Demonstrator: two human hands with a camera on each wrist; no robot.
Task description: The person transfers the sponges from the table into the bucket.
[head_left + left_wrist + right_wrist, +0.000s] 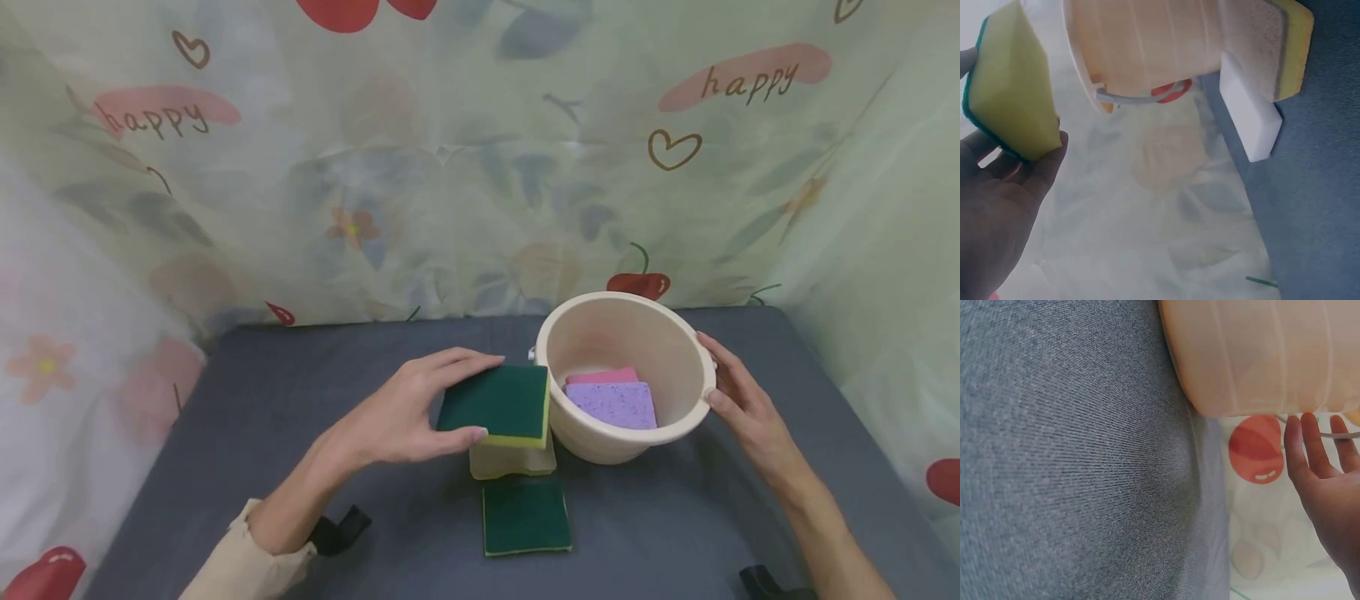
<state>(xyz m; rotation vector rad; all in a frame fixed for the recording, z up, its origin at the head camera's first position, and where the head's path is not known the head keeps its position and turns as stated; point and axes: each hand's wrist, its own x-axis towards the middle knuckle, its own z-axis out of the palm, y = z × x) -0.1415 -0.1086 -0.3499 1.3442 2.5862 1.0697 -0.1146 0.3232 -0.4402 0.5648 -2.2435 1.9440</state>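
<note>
A green-and-yellow sponge point(495, 402) is pinched by my left hand point(405, 412), raised beside the bucket's left rim. The left wrist view shows the same sponge point(1013, 81) from its yellow side, fingers point(1047, 165) along its edge. My right hand point(757, 425) holds the right rim of the cream bucket point(592, 437); in the right wrist view the hand point(1329, 487) touches the bucket wall point(1254, 356). Inside the bucket lie a purple sponge point(615, 406) and a pink one point(602, 377), the pink partly covered.
Below the raised sponge stands a pale sponge point(510, 463), partly hidden. Nearer the front lies a flat green-topped sponge point(527, 518). The left wrist view shows a white block point(1249, 112) by the bucket. A patterned curtain point(450, 167) hangs behind the grey table point(285, 375).
</note>
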